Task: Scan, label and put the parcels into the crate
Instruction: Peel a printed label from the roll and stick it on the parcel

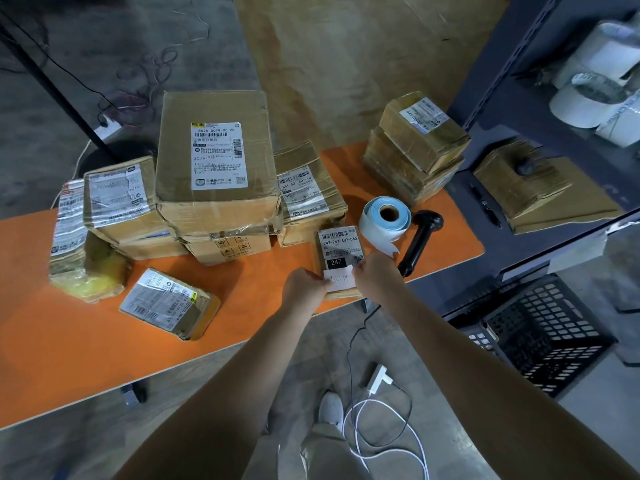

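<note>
From the head camera, looking down: both arms reach out over the orange bench (69, 334), and the hands meet at the small parcel (341, 244), which lies flat at the bench's near edge with its printed barcode facing up. The left hand (304, 285) has its fingers curled onto the left edge of a white label (341, 280), the right hand (375, 277) pinches the label's right edge, and the slip sits stretched between them over the near end of the parcel, handwriting on it too blurred to read. Just beyond the right hand stands the label roll (384, 218), blue-backed, a loose tail hanging down, and beside that the black scanner (420, 239) lies on the bench. To the left, a big parcel (218, 157) tops a heap of cartons, a flat parcel (169, 303) lies alone near the front, and a stacked pair (415, 147) sits at the far right corner. Down on the floor to the right, the black crate (540, 334) waits beside the shelf
</note>
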A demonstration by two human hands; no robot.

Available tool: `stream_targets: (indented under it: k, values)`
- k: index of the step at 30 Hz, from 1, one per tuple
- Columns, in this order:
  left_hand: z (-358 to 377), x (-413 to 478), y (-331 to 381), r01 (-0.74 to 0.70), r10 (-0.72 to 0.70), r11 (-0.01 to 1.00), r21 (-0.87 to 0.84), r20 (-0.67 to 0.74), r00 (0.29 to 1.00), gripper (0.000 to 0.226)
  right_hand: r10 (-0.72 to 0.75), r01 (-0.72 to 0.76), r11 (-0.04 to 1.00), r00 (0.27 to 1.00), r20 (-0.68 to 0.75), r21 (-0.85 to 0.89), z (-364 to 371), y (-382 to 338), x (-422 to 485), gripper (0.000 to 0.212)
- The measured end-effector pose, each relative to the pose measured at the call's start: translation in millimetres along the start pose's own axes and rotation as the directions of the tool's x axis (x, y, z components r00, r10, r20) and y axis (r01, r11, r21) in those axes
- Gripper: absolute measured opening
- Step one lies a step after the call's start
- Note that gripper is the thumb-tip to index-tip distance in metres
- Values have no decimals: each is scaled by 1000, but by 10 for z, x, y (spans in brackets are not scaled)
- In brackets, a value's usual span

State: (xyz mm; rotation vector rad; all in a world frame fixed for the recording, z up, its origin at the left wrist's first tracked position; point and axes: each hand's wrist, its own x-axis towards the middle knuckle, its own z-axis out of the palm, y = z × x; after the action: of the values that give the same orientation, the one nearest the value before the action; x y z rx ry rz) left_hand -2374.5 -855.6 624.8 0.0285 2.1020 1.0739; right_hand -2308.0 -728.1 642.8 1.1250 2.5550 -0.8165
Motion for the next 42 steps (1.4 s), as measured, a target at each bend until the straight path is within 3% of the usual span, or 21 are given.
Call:
stream_targets:
  k: [4,8,14,19,25,32,37,42]
  values:
    - [10,31,-29,-5,4,1000,26,11,1000,13,-1,0,1000,998,-67,-9,24,27,-59,34]
    - [-5,53,-37,-8,7,999,48,31,1000,19,-28,22,999,992,-127,-45,63,29,-117,15]
    - [-30,98,19,50,-52,998,27,86,995,19,40,-20,987,992,-122,161,65,127,-9,34]
    - [8,123,88,134,-130,989,-54,76,989,35,103,-81,970,991,-85,230,89,154,76,45]
    - [40,163,112,134,-131,990,-38,66,989,37,137,-110,943,989,-63,313,146,186,142,40]
    - [-25,123,-88,-14,27,994,-111,115,993,20,19,-13,908,1000,-10,419,155,377,71,33]
    - [-34,70,-149,-76,91,991,-110,142,986,46,-49,50,931,999,-13,361,172,451,52,44]
    - [-57,95,-147,-71,87,992,-104,163,983,49,-107,99,933,994,5,346,157,529,93,35]
